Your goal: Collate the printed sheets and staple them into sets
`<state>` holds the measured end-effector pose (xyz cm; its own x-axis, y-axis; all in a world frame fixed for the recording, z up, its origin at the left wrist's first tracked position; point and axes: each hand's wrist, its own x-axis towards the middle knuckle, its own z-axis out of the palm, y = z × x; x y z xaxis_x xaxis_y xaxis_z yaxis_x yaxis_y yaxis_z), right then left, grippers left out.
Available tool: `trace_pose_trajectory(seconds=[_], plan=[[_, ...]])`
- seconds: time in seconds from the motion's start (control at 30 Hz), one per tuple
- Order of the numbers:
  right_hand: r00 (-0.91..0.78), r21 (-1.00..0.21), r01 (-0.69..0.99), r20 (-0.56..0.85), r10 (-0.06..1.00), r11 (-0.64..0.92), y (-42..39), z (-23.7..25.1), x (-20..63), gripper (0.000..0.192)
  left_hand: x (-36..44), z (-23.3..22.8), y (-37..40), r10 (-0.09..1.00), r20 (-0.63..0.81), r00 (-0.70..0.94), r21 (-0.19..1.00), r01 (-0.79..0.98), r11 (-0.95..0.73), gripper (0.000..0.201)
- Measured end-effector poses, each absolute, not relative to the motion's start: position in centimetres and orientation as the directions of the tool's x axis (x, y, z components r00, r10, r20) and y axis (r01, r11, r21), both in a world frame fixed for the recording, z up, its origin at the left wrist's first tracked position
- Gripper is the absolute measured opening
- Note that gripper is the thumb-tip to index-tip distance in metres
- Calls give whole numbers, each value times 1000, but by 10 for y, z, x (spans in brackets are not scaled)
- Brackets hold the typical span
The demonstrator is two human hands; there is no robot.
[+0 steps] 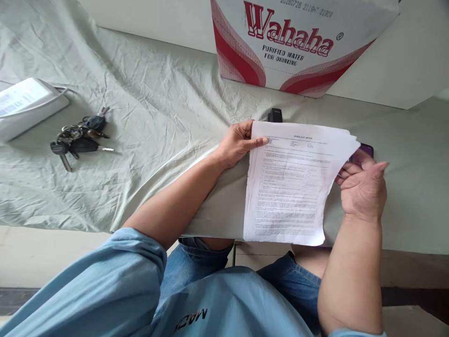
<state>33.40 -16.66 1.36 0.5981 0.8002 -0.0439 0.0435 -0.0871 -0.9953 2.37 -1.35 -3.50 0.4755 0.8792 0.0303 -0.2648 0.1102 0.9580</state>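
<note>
A stack of printed sheets, headed "Overleaf Notes", is held up over the front edge of the cloth-covered table. My left hand pinches its upper left side, the thumb on top of the print and the other fingers behind. At the right edge is my right hand, palm turned up, thumb pointing away and fingers spread partly behind the paper. The sheets fan out slightly at the upper right corner. Behind that corner, a dark phone-like object is mostly hidden. A small black object shows just beyond the top edge.
A red and white Wahaha water carton stands at the back. To the left, a bunch of keys lies on the wrinkled pale green cloth. Farther left is a white box-shaped object with a cable.
</note>
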Motion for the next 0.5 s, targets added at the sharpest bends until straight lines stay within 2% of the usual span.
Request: trace_pose_trajectory(seconds=[0.07, 0.17, 0.3, 0.5], plan=[[534, -988, 44, -103, 839, -149, -168, 11, 332, 97, 25, -32, -15, 913, 7, 408, 949, -290, 122, 81], [548, -978, 129, -66, 834, -162, -166, -2, 327, 77, 26, -30, -17, 924, 14, 382, 953, -284, 103, 80], [595, -964, 247, 71, 801, -98, -159, -14, 320, 74, 24, -32, -18, 895, -1, 446, 952, -275, 138, 81], [558, -930, 338, 75, 827, -144, -154, -11, 304, 62, 22, -38, -17, 915, -61, 400, 956, -239, 168, 81]])
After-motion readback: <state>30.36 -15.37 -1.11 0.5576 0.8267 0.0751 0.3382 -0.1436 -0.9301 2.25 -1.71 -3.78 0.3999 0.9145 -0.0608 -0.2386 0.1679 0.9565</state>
